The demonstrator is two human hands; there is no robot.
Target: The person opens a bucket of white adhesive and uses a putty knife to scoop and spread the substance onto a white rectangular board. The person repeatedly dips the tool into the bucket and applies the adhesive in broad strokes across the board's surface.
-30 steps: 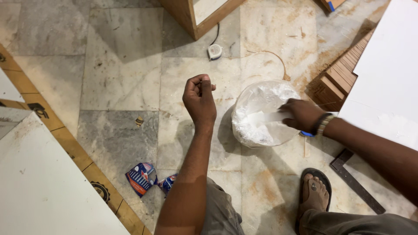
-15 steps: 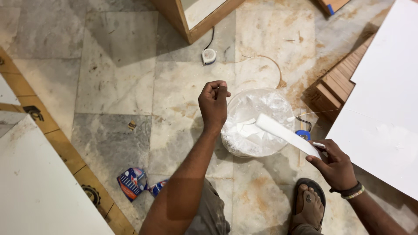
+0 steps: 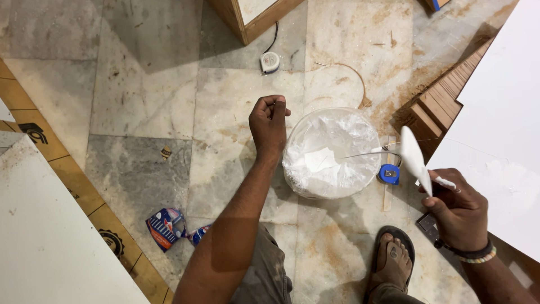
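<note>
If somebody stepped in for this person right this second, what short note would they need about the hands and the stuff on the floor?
Left hand: raised over the marble floor, fingers pinched shut; whatever it pinches is too small to tell.
Right hand: gripping a flat white scraper coated in white paste, held up beside the white board.
White bucket of paste: open on the floor between the hands, a thin string of paste trailing from it toward the scraper.
Blue tape measure: on the floor just right of the bucket.
Done: scraper is loaded. Left: no fresh paste visible on the board yet.
</note>
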